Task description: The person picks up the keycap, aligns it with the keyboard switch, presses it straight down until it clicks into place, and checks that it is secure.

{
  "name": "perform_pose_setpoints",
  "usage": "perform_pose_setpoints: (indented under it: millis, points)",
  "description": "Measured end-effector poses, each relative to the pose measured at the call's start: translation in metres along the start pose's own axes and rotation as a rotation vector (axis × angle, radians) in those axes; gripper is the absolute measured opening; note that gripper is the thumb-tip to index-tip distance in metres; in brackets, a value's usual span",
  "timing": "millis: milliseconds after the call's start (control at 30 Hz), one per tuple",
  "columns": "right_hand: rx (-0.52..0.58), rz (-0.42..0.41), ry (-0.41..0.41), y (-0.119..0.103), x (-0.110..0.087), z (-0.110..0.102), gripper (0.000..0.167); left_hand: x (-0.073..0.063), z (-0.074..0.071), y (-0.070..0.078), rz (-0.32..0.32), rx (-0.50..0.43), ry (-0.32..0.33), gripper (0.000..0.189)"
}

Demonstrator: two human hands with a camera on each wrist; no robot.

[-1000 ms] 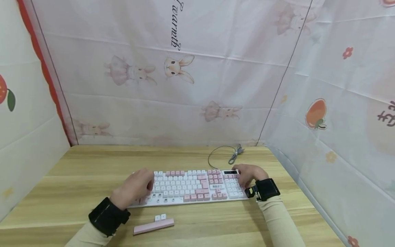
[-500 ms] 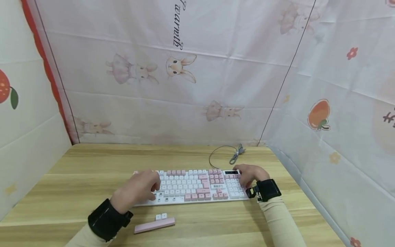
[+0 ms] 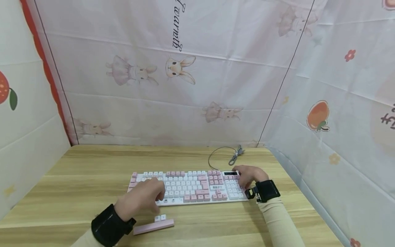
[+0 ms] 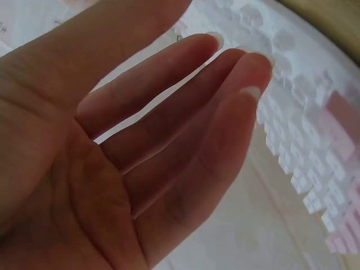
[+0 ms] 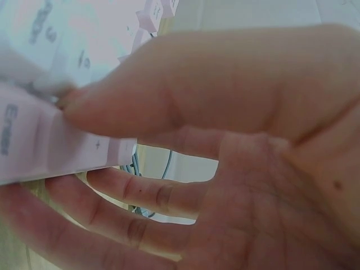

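A pink and white keyboard (image 3: pixel 185 188) lies on the wooden table. My right hand (image 3: pixel 250 174) grips its right end; in the right wrist view the thumb (image 5: pixel 107 109) lies over the number-pad keys near Enter, and the other fingers pass along and under the edge. My left hand (image 3: pixel 142 198) hangs over the keyboard's lower left part, hiding some keys there. Its fingers (image 4: pixel 185 135) are gently bent and hold nothing. Just in front of its fingertips are two white keycaps (image 3: pixel 160 217), beside a long pink space bar (image 3: pixel 154 226). Bare key sockets show along the keyboard's bottom row.
A grey cable (image 3: pixel 236 156), partly tied in a bundle, runs from the keyboard's back edge. Printed fabric (image 3: pixel 172 113) hangs behind the wooden table (image 3: pixel 102 161) and along both sides. Black straps with cameras (image 3: pixel 267 190) sit on the wrists.
My left hand has moved from the keyboard's left end toward the front right, near the loose keycaps, uncovering pink keys at the left edge. The right hand stays in place.
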State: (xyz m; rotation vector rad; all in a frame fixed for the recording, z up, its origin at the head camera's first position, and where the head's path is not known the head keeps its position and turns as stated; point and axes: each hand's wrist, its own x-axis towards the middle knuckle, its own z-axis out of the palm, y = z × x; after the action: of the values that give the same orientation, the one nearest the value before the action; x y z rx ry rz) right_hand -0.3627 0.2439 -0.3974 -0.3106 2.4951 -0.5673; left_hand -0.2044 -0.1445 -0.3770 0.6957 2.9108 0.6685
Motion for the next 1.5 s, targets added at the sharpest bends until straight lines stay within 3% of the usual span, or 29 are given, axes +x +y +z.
perform_pose_setpoints:
  millis: [467, 800, 1267, 1500]
  points:
    - [-0.001, -0.003, -0.003, 0.001, 0.002, 0.002, 0.076, -0.001, 0.012, 0.006, -0.06, 0.023, -0.084, 0.041]
    - [-0.009, -0.005, 0.002, 0.002, 0.001, 0.0, 0.076, -0.003, 0.012, 0.005, -0.108, 0.047, -0.088, 0.044]
    - [-0.016, -0.011, 0.004, 0.001, 0.003, 0.0, 0.073, -0.003, 0.015, 0.0, -0.052, 0.09, -0.067, 0.035]
    - [-0.004, -0.007, 0.005, 0.002, 0.003, -0.001, 0.075, -0.001, 0.017, 0.002, -0.109, 0.095, -0.09, 0.037]
